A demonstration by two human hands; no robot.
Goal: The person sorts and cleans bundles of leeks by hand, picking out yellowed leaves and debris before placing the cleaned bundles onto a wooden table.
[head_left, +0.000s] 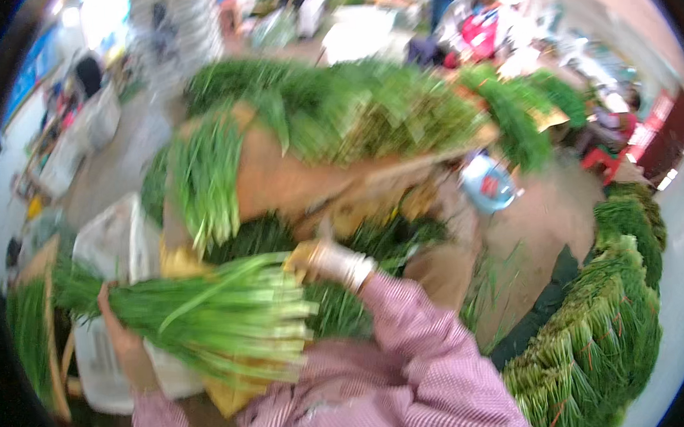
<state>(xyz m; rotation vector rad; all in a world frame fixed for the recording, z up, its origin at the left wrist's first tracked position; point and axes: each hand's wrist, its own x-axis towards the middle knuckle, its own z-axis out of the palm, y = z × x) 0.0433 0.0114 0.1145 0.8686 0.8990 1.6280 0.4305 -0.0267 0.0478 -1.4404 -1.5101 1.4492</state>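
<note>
A large bunch of long green leafy stalks with pale cut ends (225, 314), like Chinese chives, lies crosswise before my body. My left hand (112, 304) is wrapped round its dark leafy part, with the leaves trailing off to the left. At the pale end is my right hand (315, 262) in a light glove, its yellowish fingers at the upper stalks; blur hides whether they pinch any. A smaller bunch (211, 180) lies on the brown board (275, 176) ahead, stalk ends towards me.
A big heap of the greens (335, 108) covers the board's far side. A clear plastic container (487, 182) stands right of it. Tied bundles (584, 339) are stacked at the lower right. A white plastic crate (101, 363) stands at the left. People (618, 120) are farther off.
</note>
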